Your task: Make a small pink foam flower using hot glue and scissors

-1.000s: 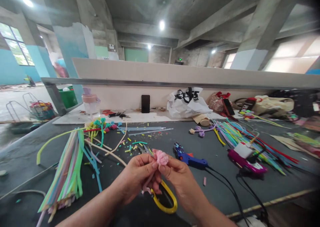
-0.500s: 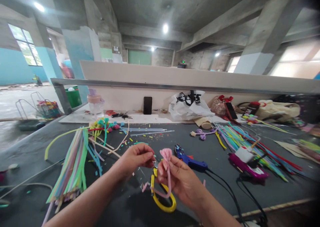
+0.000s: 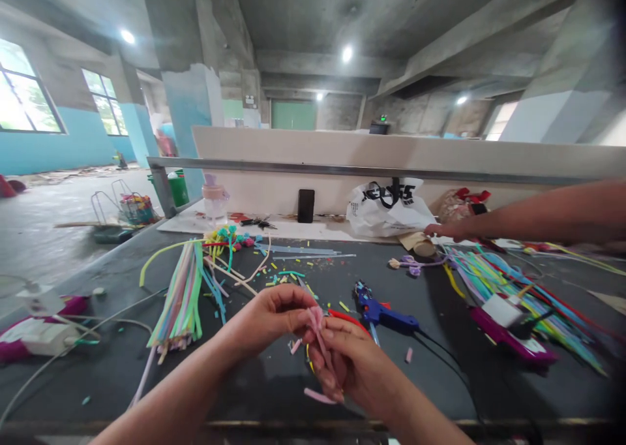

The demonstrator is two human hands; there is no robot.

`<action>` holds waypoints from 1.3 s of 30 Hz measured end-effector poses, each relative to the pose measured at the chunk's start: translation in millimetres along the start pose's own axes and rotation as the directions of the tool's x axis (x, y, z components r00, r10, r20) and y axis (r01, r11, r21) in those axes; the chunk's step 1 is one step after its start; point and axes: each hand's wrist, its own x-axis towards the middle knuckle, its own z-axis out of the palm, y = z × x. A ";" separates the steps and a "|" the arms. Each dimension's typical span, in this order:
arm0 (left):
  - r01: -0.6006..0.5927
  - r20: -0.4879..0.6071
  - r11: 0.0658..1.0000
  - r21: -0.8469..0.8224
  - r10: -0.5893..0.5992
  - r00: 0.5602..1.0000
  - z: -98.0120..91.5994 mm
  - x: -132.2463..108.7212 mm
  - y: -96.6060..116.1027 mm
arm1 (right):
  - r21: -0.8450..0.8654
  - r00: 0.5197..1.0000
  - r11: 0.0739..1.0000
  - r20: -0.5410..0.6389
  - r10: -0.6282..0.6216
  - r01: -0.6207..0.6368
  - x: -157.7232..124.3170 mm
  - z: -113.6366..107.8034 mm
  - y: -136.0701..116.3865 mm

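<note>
A pink pipe-cleaner flower (image 3: 317, 321) is held over the near middle of the table. My left hand (image 3: 282, 314) pinches its looped top between thumb and fingers. Below that, my right hand (image 3: 349, 357) is closed around the flower's stem, which runs down across the fingers. Under my hands lie scissors with yellow handles, almost wholly hidden. A pink strip (image 3: 319, 396) shows just below my right hand. To the right rests a blue hot glue gun (image 3: 388, 314), its nozzle end pointing away from me.
Bundled pastel pipe cleaners (image 3: 180, 301) lie left; loose colored ones (image 3: 493, 282) lie right, beside a purple power strip (image 3: 513, 337). Another person's arm (image 3: 538, 213) reaches in from the right to a cardboard roll (image 3: 423, 244). A phone (image 3: 306, 205) and white bag (image 3: 388, 207) stand behind.
My left hand has moved onto the flower, which is now lower and tilted. Another person's arm has come in from the right. The view has turned left.
</note>
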 end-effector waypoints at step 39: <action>-0.109 -0.158 0.981 0.160 0.134 0.978 -2.9 -22.8 -16.1 | -0.889 0.952 0.433 0.010 -0.305 0.148 -0.3 13.1 4.5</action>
